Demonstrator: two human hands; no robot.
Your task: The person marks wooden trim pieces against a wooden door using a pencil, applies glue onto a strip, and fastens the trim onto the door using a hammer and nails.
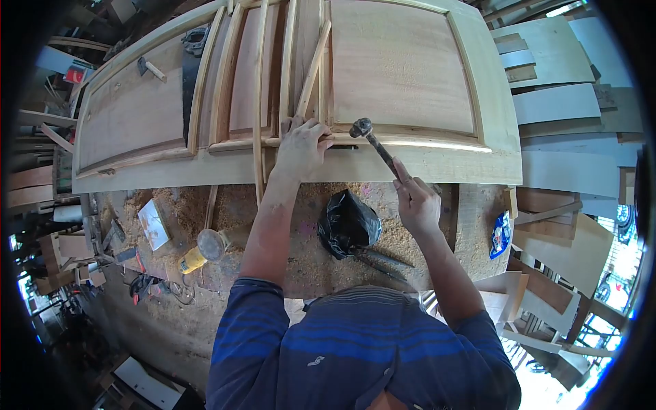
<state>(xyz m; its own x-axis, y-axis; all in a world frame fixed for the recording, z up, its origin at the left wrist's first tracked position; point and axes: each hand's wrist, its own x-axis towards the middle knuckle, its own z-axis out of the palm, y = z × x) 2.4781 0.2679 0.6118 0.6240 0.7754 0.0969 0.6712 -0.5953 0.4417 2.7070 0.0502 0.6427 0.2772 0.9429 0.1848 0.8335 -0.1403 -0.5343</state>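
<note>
My right hand point(418, 201) is wrapped round the handle of a hammer point(379, 147), whose dark head is raised at the upper left of the hand. My left hand point(301, 147) rests at the lower edge of a panelled wooden door point(410, 164), its fingers bent over a light wood moulding strip point(410, 141). Whether a nail is between those fingers is too small to tell. Beside the left hand, a long thin strip point(258, 102) crosses the door from top to bottom, and a shorter strip point(314, 68) lies slanted above the fingers.
On the sawdust-strewn bench point(301, 253) are a black plastic bag point(347, 224), a yellow power tool point(193, 260), a white-topped block point(154, 224) and a blue packet point(500, 234). A second hammer point(152, 69) lies on the door's left panel. Boards point(557, 102) are stacked at right.
</note>
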